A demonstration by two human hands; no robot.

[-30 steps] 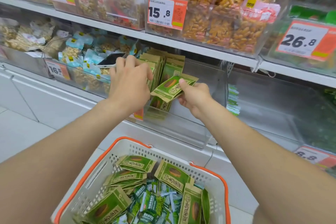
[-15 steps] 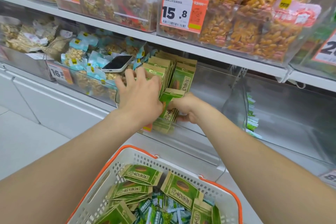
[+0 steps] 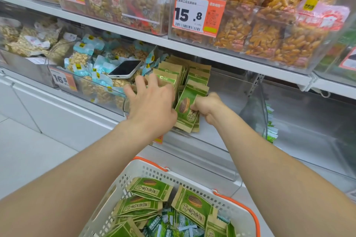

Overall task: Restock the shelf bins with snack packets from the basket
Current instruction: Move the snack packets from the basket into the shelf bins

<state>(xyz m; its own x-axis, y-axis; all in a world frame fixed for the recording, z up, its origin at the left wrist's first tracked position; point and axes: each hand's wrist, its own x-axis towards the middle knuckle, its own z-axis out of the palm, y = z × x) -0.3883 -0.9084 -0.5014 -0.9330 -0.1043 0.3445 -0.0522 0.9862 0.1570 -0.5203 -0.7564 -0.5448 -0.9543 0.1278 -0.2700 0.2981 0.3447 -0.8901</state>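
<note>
Under the white shelf [image 3: 231, 61] your right hand [image 3: 209, 108], curled around green paper snack packets [image 3: 185, 110], had stood them in the clear plastic bin [image 3: 229, 90]; your spread left hand [image 3: 152, 102] braced the row [image 3: 171, 71]; more waited in the white basket [image 3: 134, 175]

Pale tiled floor [image 3: 27, 161] at 8 o'clock. White shelving [image 3: 221, 55] spans 12 o'clock. White base panel [image 3: 63, 115], possibly metal, at 9 o'clock.

Right hand [image 3: 209, 108] grips green packets [image 3: 185, 110] in bin [image 3: 213, 137].
</note>
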